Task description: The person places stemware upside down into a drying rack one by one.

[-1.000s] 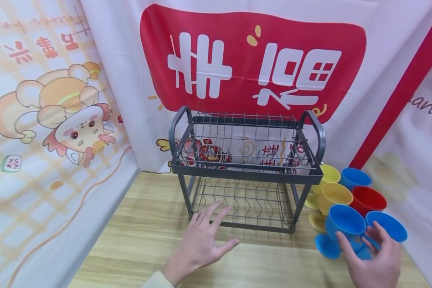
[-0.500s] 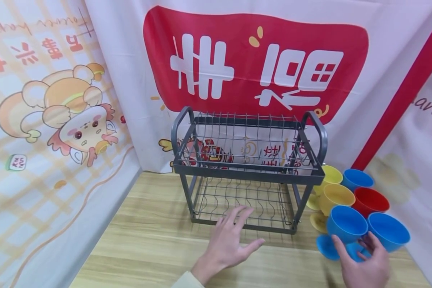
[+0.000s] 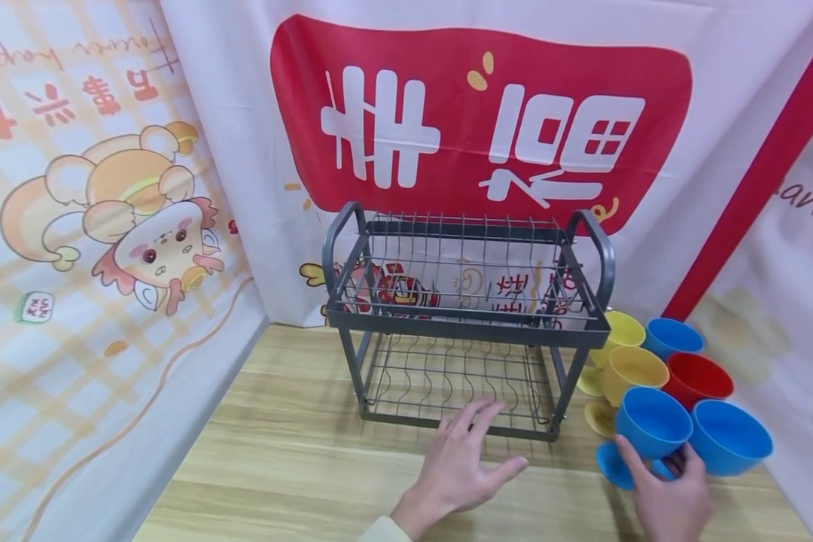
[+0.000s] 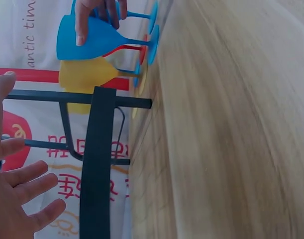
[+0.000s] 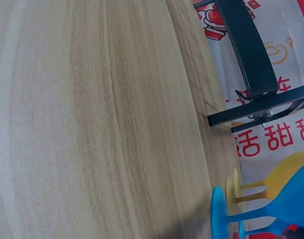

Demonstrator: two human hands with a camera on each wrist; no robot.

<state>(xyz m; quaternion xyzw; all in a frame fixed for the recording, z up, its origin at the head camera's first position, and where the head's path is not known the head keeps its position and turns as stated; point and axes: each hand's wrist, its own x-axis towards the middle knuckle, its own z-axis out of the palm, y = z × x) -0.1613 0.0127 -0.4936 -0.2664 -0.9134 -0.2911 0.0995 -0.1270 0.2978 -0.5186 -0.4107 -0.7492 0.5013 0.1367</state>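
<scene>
At the right, my right hand holds the front-left blue plastic goblet, thumb on the near side of its bowl and fingers on the far side. The left wrist view shows this blue goblet upright, its round foot down at the tabletop. A second blue goblet stands just right of it. My left hand, fingers spread and holding nothing, hovers before the lower tier of the dark grey two-tier dish rack. In the right wrist view only the blue goblet's foot, stem and part of the bowl show.
Behind the held goblet stand a red goblet, two yellow goblets and another blue goblet, close together beside the rack's right side. Printed cloth hangs behind and at both sides of the wooden table.
My left hand has moved right along the rack's front. The right hand has moved left from between the two front blue goblets and closed on the left one. The view has shifted slightly.
</scene>
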